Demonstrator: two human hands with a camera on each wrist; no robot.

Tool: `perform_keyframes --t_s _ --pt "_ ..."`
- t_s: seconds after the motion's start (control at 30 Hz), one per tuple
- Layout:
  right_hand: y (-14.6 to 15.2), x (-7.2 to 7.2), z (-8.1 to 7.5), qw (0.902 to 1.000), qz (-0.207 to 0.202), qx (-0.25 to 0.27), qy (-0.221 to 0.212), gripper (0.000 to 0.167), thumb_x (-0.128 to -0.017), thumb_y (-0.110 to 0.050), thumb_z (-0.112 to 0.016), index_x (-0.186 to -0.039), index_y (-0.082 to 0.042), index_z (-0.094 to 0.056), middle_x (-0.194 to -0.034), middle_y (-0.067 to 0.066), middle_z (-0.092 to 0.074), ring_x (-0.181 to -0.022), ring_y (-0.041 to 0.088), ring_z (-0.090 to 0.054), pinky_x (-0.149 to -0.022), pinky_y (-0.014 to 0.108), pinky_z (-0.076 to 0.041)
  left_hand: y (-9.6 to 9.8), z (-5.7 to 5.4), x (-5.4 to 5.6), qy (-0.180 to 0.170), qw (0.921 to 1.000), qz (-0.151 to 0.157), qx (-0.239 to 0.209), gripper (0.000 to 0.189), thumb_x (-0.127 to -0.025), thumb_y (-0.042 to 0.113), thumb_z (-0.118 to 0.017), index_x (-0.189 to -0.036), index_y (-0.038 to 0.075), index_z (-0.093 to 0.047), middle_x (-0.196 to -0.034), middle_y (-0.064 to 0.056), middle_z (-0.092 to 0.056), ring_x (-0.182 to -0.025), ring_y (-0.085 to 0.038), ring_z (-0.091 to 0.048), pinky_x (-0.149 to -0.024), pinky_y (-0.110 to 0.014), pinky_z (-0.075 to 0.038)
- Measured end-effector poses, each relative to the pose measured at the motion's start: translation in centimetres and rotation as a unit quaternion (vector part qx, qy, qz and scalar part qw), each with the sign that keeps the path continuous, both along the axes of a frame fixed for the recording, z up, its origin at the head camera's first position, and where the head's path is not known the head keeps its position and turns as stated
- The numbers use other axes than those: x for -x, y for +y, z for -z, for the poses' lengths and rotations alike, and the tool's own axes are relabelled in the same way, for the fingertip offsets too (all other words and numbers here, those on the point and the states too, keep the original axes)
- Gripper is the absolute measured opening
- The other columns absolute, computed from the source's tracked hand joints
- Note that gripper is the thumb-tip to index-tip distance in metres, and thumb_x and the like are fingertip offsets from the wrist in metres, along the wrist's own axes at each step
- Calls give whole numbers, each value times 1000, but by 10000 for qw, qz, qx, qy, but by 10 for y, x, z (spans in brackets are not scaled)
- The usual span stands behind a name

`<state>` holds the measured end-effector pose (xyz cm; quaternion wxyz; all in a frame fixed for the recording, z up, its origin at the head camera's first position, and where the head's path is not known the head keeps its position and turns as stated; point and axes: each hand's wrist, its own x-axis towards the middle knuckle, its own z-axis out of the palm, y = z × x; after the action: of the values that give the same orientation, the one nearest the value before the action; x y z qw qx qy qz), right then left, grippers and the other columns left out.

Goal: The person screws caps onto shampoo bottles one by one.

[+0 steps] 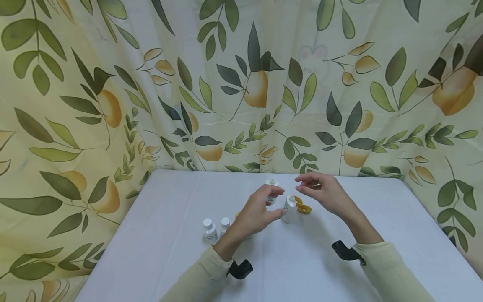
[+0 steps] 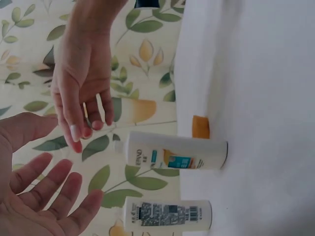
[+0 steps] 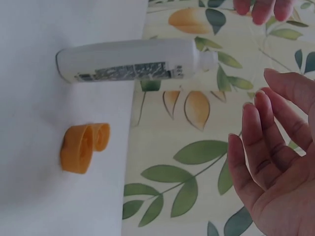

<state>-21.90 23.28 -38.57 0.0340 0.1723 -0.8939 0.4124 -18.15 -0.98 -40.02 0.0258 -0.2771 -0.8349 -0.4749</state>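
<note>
Left hand [image 1: 256, 211] and right hand [image 1: 327, 193] hold nothing, fingers loosely parted — the uncapped bottle [image 1: 290, 213] stands between, upright perhaps against spills.

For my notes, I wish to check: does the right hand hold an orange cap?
No: both orange caps lie on the white table, apart from the right hand.

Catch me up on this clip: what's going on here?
A person has both hands up over a white table. The left grip and right grip flank an upright white bottle, and neither holds anything. That bottle's nozzle is uncovered. Two orange caps lie on the table beside it, and a second bottle stands nearby. Small white-capped bottles stand to the left, partly hidden by the left arm.
</note>
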Motion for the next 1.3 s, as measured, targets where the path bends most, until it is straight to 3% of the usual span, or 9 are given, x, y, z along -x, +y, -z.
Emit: perform_keyframes --t_s 0.17,0.57,0.83,1.1,1.3 --pt "8 4 6 9999 16 -2 -102 31 -94 -27 -75 -121 -11 -70 -100 6 -69 -98 24 -66 -82 29 -56 7 5 0 -76 9999 -53 -110 48 -89 11 -79 -132 8 -58 -130 -4 -62 -121 -17 -59 -97 -29 -56" --pt "20 9 19 9995 -126 -116 -249 31 -95 -17 -73 -124 -8 -68 -104 4 -71 -97 18 -64 -85 18 -54 20 14 0 -539 9975 -289 -364 47 -90 12 -78 -132 11 -58 -132 -1 -58 -122 -15 -56 -98 -26 -54" --pt "26 10 28 9988 -159 -189 -423 31 -95 -17 -73 -124 -8 -68 -107 6 -70 -101 21 -63 -93 37 -57 31 26 1 -650 9948 -612 -492 48 -90 13 -79 -133 12 -57 -134 2 -57 -124 -12 -55 -97 -20 -51" --pt "28 13 37 9981 -335 -88 -514 35 -94 -19 -75 -126 -7 -67 -117 14 -69 -108 25 -63 -97 47 -56 41 38 7 -850 9900 -942 -613 50 -88 15 -81 -132 13 -58 -134 1 -58 -123 -13 -56 -98 -26 -54" --pt "30 14 43 9973 -418 -112 -597 38 -92 -14 -76 -127 -3 -66 -119 17 -68 -112 33 -62 -100 57 -52 47 44 9 -958 9869 -1148 -606 51 -88 16 -82 -133 12 -58 -134 0 -58 -125 -20 -57 -96 -25 -53"
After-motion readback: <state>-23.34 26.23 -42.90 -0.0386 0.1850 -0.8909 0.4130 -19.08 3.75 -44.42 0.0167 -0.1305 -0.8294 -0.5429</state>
